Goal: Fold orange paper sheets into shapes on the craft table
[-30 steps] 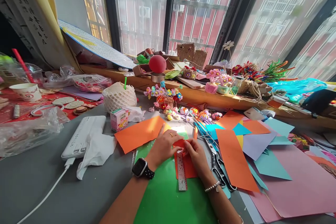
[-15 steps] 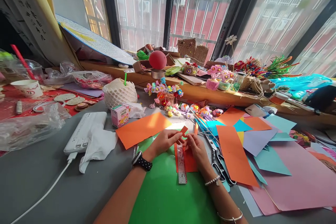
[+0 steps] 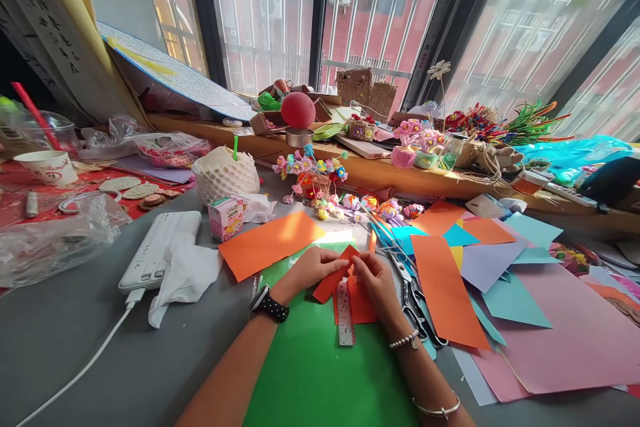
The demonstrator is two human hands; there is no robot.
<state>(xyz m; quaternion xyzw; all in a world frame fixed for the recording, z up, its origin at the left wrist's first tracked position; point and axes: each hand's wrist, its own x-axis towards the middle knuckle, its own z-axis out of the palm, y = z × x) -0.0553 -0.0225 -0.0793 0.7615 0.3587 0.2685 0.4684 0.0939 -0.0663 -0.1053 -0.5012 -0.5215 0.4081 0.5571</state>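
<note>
Between my two hands is a narrow strip of orange paper (image 3: 327, 285), tilted down to the left. My left hand (image 3: 314, 271) pinches it from the left side, thumb toward its upper end. At that upper end the fingertips of my right hand (image 3: 376, 280) are closed on the paper too. Below them a short clear ruler (image 3: 345, 320) lies over another orange paper piece (image 3: 364, 300), on a green mat (image 3: 320, 373). Scissors (image 3: 417, 310) with dark handles rest just right of my right wrist.
Orange sheets (image 3: 447, 293) and pink card (image 3: 580, 333) spread out on the right. A white power bank (image 3: 160, 250) with a cable, a tissue (image 3: 187, 280) and a small pink box (image 3: 225, 218) are on the left. Pipe-cleaner flowers (image 3: 310, 170) stand behind.
The orange strip has swung round: its long end now reaches down-left below my left hand, where before only a short piece showed above the fingers. The view has shifted slightly.
</note>
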